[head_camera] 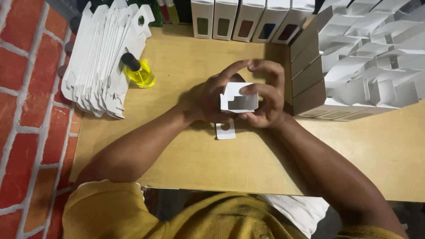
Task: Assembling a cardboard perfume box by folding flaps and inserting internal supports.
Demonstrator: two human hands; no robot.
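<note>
A yellow sleeve leads to the left hand and right hand, all fingers curled around 1 small white carton, steadying its open mouth between them, hang tab dangling below.

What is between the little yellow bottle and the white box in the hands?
Only bare tabletop lies between the yellow bottle and the white box that the left hand and right hand hold, as the head view shows.

Left hand and right hand together hold a small white carton, open end up, above the surface. Yellow bottle lies beside stacked flat cartons.
</note>
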